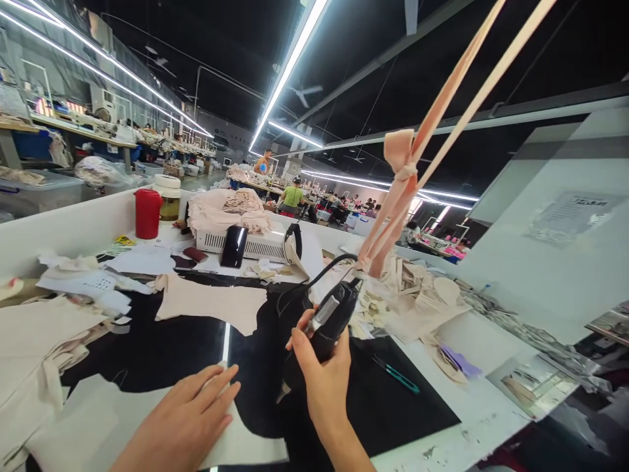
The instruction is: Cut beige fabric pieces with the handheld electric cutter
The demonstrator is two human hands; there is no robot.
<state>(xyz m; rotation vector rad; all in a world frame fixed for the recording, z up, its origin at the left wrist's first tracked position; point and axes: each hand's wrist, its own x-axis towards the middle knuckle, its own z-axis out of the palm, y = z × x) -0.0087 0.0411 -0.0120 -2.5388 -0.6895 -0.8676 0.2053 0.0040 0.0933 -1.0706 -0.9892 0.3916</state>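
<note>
My right hand (324,380) grips a black corded power hand tool (337,314) with a silver strip on its body and a small pointed tip angled down toward the black work surface (344,419). Knotted peach fabric strips (400,170) run from the tool's upper end toward the ceiling. My left hand (189,410) rests flat, fingers stretched, over a pale cut fabric piece (93,426). Another pale pink fabric piece (211,305) lies farther back on the black surface. Right of the tool are teal-handled snips (398,377).
Fabric scraps (417,292) heap up at the right, with stacked cream fabric (44,347) at the left. Behind stand a red cup (147,213), a lidded jar (168,196), a white vented box (260,248) bearing pink fabric, and a black phone-like object (234,246). People work farther off.
</note>
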